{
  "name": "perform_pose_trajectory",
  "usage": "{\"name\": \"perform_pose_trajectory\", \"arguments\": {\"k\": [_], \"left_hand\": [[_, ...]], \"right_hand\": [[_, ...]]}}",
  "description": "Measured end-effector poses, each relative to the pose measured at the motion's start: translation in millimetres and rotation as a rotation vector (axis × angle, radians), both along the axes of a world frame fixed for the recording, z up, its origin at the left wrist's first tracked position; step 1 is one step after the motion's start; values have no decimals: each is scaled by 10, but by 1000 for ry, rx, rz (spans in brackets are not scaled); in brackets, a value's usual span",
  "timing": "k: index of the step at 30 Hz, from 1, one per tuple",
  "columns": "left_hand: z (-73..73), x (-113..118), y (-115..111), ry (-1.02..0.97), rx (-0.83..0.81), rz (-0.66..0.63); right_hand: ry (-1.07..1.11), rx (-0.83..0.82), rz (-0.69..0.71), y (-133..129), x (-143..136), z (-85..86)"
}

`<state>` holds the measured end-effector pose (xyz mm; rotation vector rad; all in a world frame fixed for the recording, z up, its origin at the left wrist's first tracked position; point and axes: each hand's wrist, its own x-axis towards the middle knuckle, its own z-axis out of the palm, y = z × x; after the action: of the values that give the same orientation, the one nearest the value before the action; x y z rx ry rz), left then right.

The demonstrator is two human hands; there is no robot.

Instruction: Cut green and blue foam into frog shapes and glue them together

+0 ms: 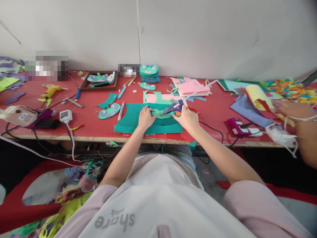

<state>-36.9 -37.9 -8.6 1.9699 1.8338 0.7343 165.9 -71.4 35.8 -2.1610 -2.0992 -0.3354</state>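
Note:
In the head view, my right hand (188,118) is wrapped round a dark blue glue gun (174,106) with a long clear glue stick (201,89) coming out of its back. The gun's nozzle points left, over a light green felt piece (160,113). My left hand (146,117) is closed at the left end of that piece, thumb and fingers against it. Beneath both lies a dark teal felt sheet (131,115) near the table's front edge. Whether the nozzle touches the felt, I cannot tell.
Finished green felt faces (150,73) are stacked at the back. A wooden tray (85,88), a yellow glue gun (51,89) and a phone-like charger (65,116) are left. Pink felt (190,87), a purple power strip (236,127) and another person's arm (307,132) are right.

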Motion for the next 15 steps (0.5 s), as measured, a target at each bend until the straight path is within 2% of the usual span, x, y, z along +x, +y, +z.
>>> {"name": "perform_pose_trajectory", "arguments": {"k": [15], "left_hand": [[-25,-1,16,1,0,-4]], "right_hand": [[-25,3,19,-50,72,-13]]}}
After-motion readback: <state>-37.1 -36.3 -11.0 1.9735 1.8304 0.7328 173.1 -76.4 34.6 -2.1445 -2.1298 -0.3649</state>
